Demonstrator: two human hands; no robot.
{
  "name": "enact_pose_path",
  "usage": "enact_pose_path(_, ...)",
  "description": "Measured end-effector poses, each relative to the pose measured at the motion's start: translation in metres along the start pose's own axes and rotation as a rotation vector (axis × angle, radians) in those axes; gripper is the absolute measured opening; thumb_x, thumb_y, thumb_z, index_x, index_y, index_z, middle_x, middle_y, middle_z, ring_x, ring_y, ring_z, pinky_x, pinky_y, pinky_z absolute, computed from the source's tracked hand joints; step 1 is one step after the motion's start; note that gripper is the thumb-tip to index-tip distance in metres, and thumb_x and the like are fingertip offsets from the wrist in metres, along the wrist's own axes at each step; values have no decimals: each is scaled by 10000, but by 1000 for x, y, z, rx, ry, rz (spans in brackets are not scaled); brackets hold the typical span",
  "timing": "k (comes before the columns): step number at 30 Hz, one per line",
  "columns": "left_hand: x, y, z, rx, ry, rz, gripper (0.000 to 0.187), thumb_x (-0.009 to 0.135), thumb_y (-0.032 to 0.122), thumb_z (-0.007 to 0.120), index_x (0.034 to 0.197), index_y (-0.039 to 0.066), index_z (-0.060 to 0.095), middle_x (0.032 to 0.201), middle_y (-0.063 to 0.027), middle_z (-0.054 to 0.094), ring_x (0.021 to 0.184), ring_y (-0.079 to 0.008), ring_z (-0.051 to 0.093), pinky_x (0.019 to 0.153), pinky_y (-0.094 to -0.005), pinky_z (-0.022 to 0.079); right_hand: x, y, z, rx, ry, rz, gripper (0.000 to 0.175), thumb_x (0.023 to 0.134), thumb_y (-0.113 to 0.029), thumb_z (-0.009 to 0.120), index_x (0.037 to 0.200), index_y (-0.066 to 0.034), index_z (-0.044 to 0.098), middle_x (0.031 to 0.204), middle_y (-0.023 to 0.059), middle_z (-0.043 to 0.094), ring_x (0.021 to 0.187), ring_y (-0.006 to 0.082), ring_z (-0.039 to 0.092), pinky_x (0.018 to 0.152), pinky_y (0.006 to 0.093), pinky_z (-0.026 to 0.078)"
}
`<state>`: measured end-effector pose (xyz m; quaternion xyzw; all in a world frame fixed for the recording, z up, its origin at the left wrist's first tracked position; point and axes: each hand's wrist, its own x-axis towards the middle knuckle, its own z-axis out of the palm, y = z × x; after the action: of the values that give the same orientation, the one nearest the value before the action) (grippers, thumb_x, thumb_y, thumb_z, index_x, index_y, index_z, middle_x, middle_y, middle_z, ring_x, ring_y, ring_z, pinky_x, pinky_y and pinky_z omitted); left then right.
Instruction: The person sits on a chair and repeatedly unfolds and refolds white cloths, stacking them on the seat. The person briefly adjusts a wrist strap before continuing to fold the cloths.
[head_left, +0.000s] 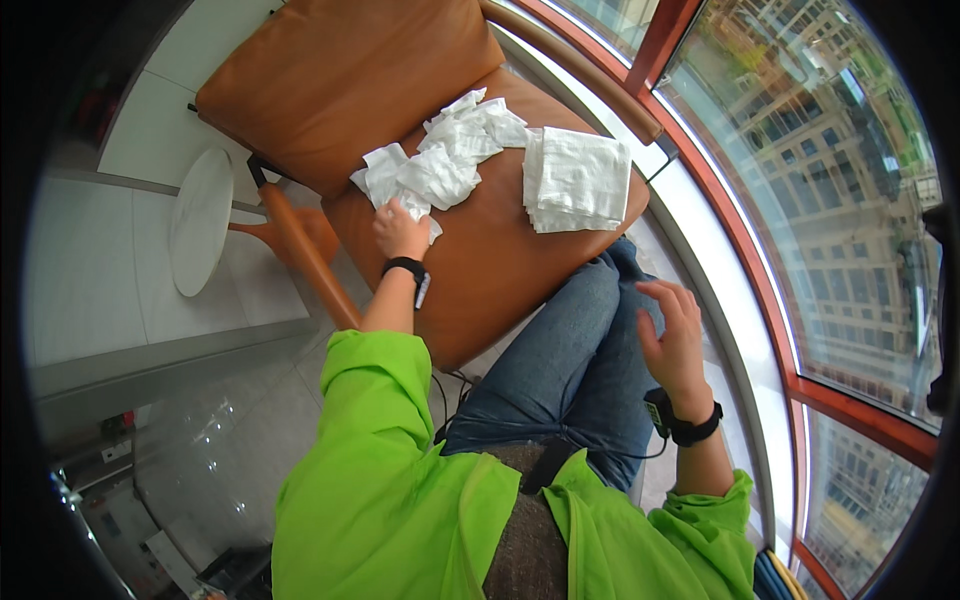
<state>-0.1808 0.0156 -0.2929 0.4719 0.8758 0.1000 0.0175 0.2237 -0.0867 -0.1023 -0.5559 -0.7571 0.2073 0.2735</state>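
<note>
My left hand (402, 231) is closed on the near-left edge of a crumpled white sheet (414, 201), a tissue or thin cloth, with a corner poking out beside the fingers. Further crumpled white sheets (472, 129) lie loosely heaped beyond it on the brown leather seat (495, 240) of an armchair. To the right of the heap sits a flat, folded stack of white sheets (579, 180), close to the seat's edge. My right hand (673, 341) hangs in the air by my right knee. It holds nothing, and its fingers are slightly bent and apart.
A brown back cushion (345, 82) rises behind the seat, between a left armrest (307, 259) and a right armrest (585, 71). A small round white table (202, 221) stands left of the chair. Red-framed windows (720, 195) run along the right. Dark cables (450, 386) hang below the seat.
</note>
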Motion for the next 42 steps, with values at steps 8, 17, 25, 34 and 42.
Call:
enact_pose_path(8, 54, -73, -26, -757, -93, -126, 314, 932, 281, 549, 997, -1, 673, 1098, -171, 696, 1023, -334, 654, 870, -420, 503, -26, 23, -5, 95, 0, 119, 271, 819, 13, 614, 1086, -35, 635, 1047, 136, 654, 1002, 309, 606, 896, 379, 477)
enact_pose_path(17, 37, -81, -149, -1574, -398, -67, 364, 987, 283, 522, 1287, 81, 561, 1233, -91, 640, 1093, -268, 602, 947, -410, 466, -22, -3, -9, 177, 28, 59, 249, 841, 33, 590, 1076, -29, 638, 981, 124, 654, 923, 270, 630, 828, 351, 503)
enact_pose_path(25, 12, -38, -207, -1516, -223, 97, 260, 1044, 206, 474, 1198, 28, 583, 1114, -62, 651, 1021, -168, 624, 891, -312, 501, -26, -24, -6, 257, 42, 61, 206, 909, 6, 563, 1093, -23, 652, 981, 67, 682, 854, 154, 619, 768, 267, 492)
enact_pose_path(34, -78, 55, -262, -1841, -758, 208, 434, 1046, 322, 479, 1315, -16, 528, 1268, -101, 620, 1152, -203, 600, 1007, -362, 463, -2, -61, 7, 664, -47, 64, 241, 937, -93, 599, 1168, -32, 633, 1004, 34, 676, 881, 109, 619, 792, 254, 491)
enact_pose_path(42, -133, 104, -252, -1875, -1179, 277, 490, 923, 193, 637, 1339, -38, 521, 1254, -119, 639, 1105, -217, 643, 976, -354, 507, 8, -77, 7, 1133, -243, 204, 507, 1027, -382, 535, 1293, 49, 534, 1150, 73, 606, 1080, 136, 541, 940, 283, 437)
